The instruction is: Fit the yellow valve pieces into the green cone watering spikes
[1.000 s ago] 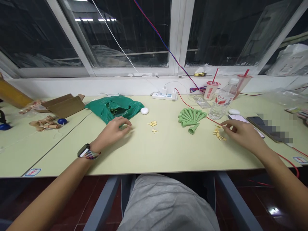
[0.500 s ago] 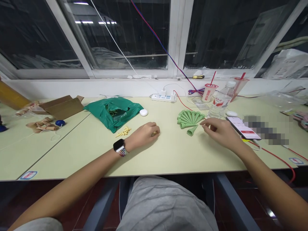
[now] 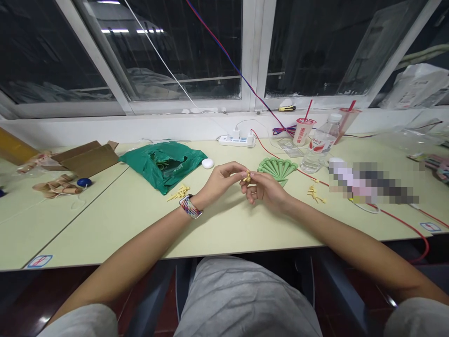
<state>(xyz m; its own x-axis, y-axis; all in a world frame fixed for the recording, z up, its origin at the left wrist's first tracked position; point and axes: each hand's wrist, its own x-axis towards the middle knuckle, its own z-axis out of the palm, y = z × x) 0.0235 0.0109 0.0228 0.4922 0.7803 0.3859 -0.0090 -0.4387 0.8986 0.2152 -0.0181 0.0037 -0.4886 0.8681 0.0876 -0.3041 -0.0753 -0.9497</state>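
Above the table, my left hand (image 3: 226, 180) and my right hand (image 3: 266, 189) meet fingertip to fingertip. Both are closed on a small yellow piece (image 3: 247, 177), too small to make out its exact kind. Just behind my right hand, several green cone-shaped pieces (image 3: 277, 166) lie fanned out, some partly hidden by that hand. A small heap of slim yellow pieces (image 3: 180, 193) lies beyond my left wrist. More yellow pieces (image 3: 315, 193) are scattered right of my right hand.
A torn green bag (image 3: 163, 164) and a white rounded object (image 3: 207, 163) lie at the back left. Farther left are wooden pieces (image 3: 58, 186) and a cardboard box (image 3: 89, 161). A water bottle (image 3: 319, 145), a drink cup (image 3: 303, 132) and a red cable (image 3: 396, 221) occupy the right.
My hands have come together at the middle, the left moving right and the right moving left. The yellow piece now shows between their fingertips. The right-hand yellow pieces have come into view.
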